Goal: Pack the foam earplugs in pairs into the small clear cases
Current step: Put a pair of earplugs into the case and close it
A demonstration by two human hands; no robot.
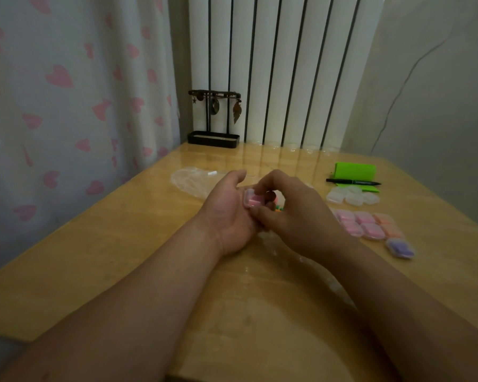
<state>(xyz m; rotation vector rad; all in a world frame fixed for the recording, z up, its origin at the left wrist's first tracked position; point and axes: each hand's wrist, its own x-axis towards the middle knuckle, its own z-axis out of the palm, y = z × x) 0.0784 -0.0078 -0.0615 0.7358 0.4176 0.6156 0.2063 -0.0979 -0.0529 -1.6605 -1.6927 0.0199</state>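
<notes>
A wooden table is seen from above, with a small clear case held over its middle by 2 bare hands.

Far left of the case, a white curtain printed with pink hearts is hung beside the table. Left of the case and a little beyond it, a crumpled clear plastic bag is laid flat. Well beyond the case, a dark jewellery stand is set at the table's far edge, in front of a white radiator.

The case is cradled in the left hand, palm turned inward, thumb stretched out above it; its fingers are curled under the case and mostly hidden. 2 pink earplugs can be seen inside the case. From the right, the case is pinched by the right hand, with thumb and fingertips clamped together on its edge.

Just right of the case, behind the right hand, a few loose earplugs are glimpsed, orange and green.

Further right of the case, empty cases are clustered. Nearer than these, filled cases of pink and orange earplugs are laid in 2 rows, with 1 purple-filled case at the near end. Beyond the empty cases, a black pen is rested by a green notepad.
</notes>
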